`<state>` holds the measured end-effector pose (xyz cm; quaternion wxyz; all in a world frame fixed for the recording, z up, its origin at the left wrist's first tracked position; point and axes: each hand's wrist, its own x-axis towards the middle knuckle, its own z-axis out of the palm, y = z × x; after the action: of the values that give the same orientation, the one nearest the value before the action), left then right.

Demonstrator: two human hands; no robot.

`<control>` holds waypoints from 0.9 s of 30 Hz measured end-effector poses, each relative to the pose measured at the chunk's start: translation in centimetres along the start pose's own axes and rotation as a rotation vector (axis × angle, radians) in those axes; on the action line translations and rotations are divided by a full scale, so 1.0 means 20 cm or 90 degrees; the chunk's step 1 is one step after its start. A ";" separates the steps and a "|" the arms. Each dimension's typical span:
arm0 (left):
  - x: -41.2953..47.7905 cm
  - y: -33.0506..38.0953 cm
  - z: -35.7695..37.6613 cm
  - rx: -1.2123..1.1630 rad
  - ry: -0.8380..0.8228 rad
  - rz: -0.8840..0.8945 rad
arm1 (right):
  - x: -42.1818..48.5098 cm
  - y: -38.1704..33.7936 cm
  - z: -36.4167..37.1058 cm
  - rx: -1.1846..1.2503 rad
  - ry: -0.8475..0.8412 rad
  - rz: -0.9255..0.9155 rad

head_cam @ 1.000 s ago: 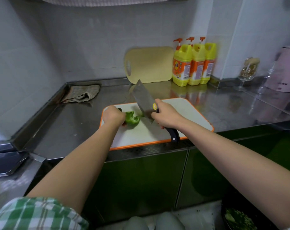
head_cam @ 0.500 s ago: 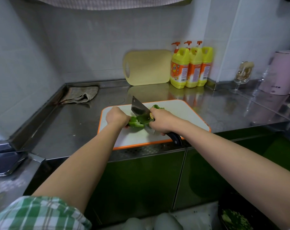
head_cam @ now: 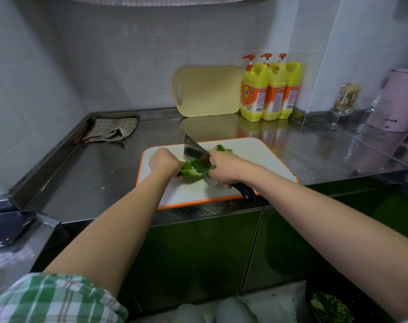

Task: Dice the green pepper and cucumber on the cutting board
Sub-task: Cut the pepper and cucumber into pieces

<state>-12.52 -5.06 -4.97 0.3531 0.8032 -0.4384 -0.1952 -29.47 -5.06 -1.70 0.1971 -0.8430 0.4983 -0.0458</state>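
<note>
Steel counter (head_cam: pixel 105 183) spans your view, and the frame cuts off both its ends. The white cutting board (head_cam: pixel 256 159) with an orange rim lies at its near edge.

- **2 o'clock of the cutting board:** pink kettle (head_cam: pixel 403 101), clipped by the frame. A blurred stemmed glass (head_cam: pixel 344 101) stands beside it, contents unreadable.
- **12 o'clock:** yellow board (head_cam: pixel 210 92) leaning on the wall, with three detergent bottles (head_cam: pixel 254 89) just right of it.
- **10 o'clock:** crumpled cloth (head_cam: pixel 109 131).

Your left hand (head_cam: pixel 163 163) curls over the green pepper (head_cam: pixel 191 170), left of the cutting board's centre, and your knuckles hide the fingertips. Your right hand (head_cam: pixel 224 169) wraps the handle of the cleaver (head_cam: pixel 192 151); the dark handle end juts toward 5 o'clock past the rim. Pepper and hand hide the blade's lower edge, so contact with the cutting board cannot be told. A smaller pepper piece (head_cam: pixel 223 149) lies at 12 o'clock of your right hand.
</note>
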 end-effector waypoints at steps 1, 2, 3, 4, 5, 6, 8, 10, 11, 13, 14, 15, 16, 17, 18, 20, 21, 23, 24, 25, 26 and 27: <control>0.00 0.00 0.00 -0.002 -0.003 -0.001 | 0.01 -0.01 0.02 -0.006 -0.007 0.007; 0.00 -0.01 0.00 -0.002 -0.006 -0.004 | 0.02 -0.01 0.03 -0.012 -0.013 0.013; -0.01 -0.01 0.00 -0.002 -0.010 -0.005 | 0.03 -0.02 0.03 -0.017 -0.020 0.016; -0.01 -0.01 -0.01 -0.003 -0.014 -0.005 | 0.04 -0.03 0.03 -0.018 -0.026 0.019; -0.01 -0.01 -0.01 -0.005 -0.017 -0.002 | 0.05 -0.03 0.03 -0.016 -0.032 0.021; -0.01 -0.01 -0.01 -0.007 -0.021 0.000 | 0.05 -0.04 0.02 -0.014 -0.039 0.024; -0.01 -0.01 -0.02 -0.006 -0.029 0.010 | 0.07 -0.05 0.01 -0.020 -0.050 0.030; -0.01 -0.02 -0.03 -0.001 -0.027 0.025 | 0.09 -0.06 0.03 -0.036 -0.053 0.039; -0.02 -0.02 -0.03 0.000 -0.023 0.033 | 0.10 -0.06 0.04 -0.036 -0.045 0.041; -0.04 -0.04 -0.03 0.003 -0.008 0.059 | 0.13 -0.05 0.06 0.002 -0.024 0.043; -0.05 -0.04 -0.04 0.013 0.002 0.072 | 0.13 -0.04 0.07 0.034 -0.010 0.046; -0.06 -0.04 -0.05 0.029 0.018 0.081 | 0.14 -0.03 0.08 0.061 0.006 0.047; -0.07 -0.05 -0.05 0.047 0.036 0.088 | 0.14 -0.01 0.08 0.080 0.023 0.046; -0.08 -0.05 -0.06 0.070 0.055 0.099 | 0.14 0.01 0.09 0.090 0.044 0.038; -0.08 -0.05 -0.06 0.099 0.071 0.114 | 0.14 0.02 0.09 0.101 0.070 0.022; -0.09 -0.04 -0.07 0.165 0.096 0.145 | 0.13 0.06 0.07 0.162 0.136 -0.013; -0.09 -0.04 -0.07 0.199 0.105 0.156 | 0.13 0.08 0.05 0.213 0.170 -0.018; -0.08 -0.02 -0.06 0.266 0.114 0.177 | 0.13 0.14 -0.02 0.305 0.234 0.000; -0.07 -0.01 -0.05 0.294 0.116 0.191 | 0.13 0.18 -0.05 0.335 0.262 0.017; -0.07 0.00 -0.03 0.319 0.118 0.210 | 0.13 0.24 -0.07 0.354 0.285 0.035; -0.07 0.02 -0.01 0.337 0.120 0.231 | 0.13 0.29 -0.08 0.368 0.299 0.058; -0.07 0.05 0.02 0.345 0.118 0.254 | 0.13 0.35 -0.07 0.378 0.306 0.083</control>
<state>-14.00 -4.37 -4.51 0.1969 0.7805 -0.5886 0.0751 -34.21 -10.70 -3.35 0.3126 -0.6814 0.5476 -0.3716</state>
